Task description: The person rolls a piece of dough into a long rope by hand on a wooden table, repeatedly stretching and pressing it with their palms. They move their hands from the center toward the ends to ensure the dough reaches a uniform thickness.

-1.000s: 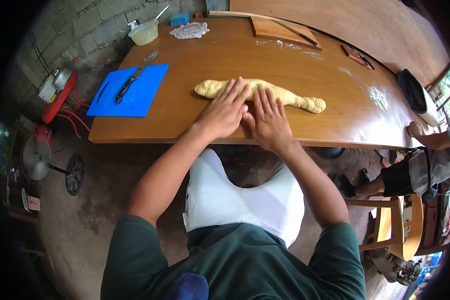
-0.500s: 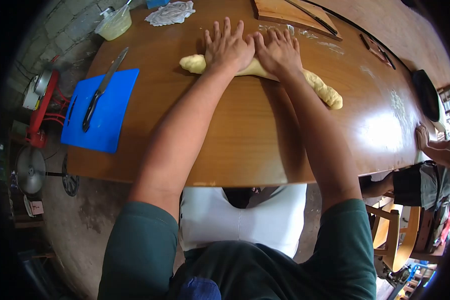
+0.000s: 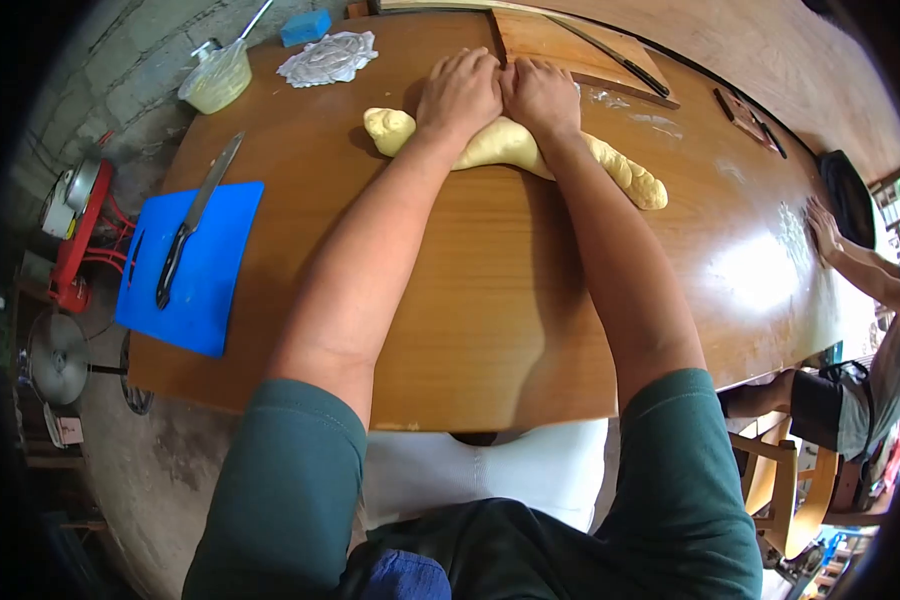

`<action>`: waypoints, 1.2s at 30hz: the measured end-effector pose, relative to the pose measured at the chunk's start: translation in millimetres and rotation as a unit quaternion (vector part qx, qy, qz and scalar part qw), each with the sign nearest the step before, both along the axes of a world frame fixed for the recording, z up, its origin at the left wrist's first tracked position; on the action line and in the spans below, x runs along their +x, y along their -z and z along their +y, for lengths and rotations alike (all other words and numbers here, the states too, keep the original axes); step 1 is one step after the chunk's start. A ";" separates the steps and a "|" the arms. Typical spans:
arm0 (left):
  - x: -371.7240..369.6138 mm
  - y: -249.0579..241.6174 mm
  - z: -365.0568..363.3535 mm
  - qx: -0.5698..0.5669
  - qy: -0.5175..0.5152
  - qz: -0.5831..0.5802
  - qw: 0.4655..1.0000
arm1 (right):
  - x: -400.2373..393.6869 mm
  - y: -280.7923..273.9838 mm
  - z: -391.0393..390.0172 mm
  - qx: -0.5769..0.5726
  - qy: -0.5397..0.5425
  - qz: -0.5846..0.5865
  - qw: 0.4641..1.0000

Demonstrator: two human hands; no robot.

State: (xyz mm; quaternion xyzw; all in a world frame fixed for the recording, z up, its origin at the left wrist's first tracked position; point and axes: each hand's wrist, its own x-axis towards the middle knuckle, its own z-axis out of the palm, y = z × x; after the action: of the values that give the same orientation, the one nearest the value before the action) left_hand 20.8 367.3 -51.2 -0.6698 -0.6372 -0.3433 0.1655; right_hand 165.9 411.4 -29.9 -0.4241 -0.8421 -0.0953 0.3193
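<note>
So a long, pale yellow rope of soft dough (image 3: 505,145) is being worked by two bare hands on a glossy brown wooden counter (image 3: 450,300), where it's lying crosswise, out past the middle. Its left part is being crossed by the left hand (image 3: 460,95) and wrist, its right part by the right hand (image 3: 542,95) and wrist, and a smooth, fat middle bit is being left visible between the wrists. Both lumpy ends are being left uncovered too. As for the grip, the fingers of both hands are being kept bent at the far side, but the tips are being hidden, so it can't be told whether dough is being grasped or just leaned on. The hands are being held side by side, close together at the thumbs. Over on the left, a black-handled steel knife (image 3: 203,203) is being supported by a bright blue plastic cutting board (image 3: 225,260), blade tip poking past the edge. Behind that, a cloudy plastic tub (image 3: 220,82) is sitting near a crumpled white cloth (image 3: 328,58) and a blue sponge-like block (image 3: 305,27). At the right edge, the counter is being touched by another person's hand (image 3: 823,228), right beside a white floury patch (image 3: 795,235).
</note>
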 end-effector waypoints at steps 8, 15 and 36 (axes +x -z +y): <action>35.3 -27.0 -113.6 -0.339 -0.101 0.003 0.935 | 43.6 0.8 -104.9 -0.180 0.074 -0.057 0.979; 45.5 -49.9 -230.9 -0.297 0.000 0.028 0.955 | 92.6 -15.2 -193.7 -0.194 0.040 -0.090 0.976; 86.3 -22.2 -288.1 -0.267 0.094 -0.132 0.950 | 100.4 0.3 -296.2 -0.180 -0.020 -0.121 0.976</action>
State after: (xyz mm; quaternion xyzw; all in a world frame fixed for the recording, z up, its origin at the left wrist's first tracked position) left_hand 107.1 79.2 -29.0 -0.6952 -0.6556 -0.2605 -0.1380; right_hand 266.3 115.2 -30.1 -0.4431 -0.8861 0.0137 0.1351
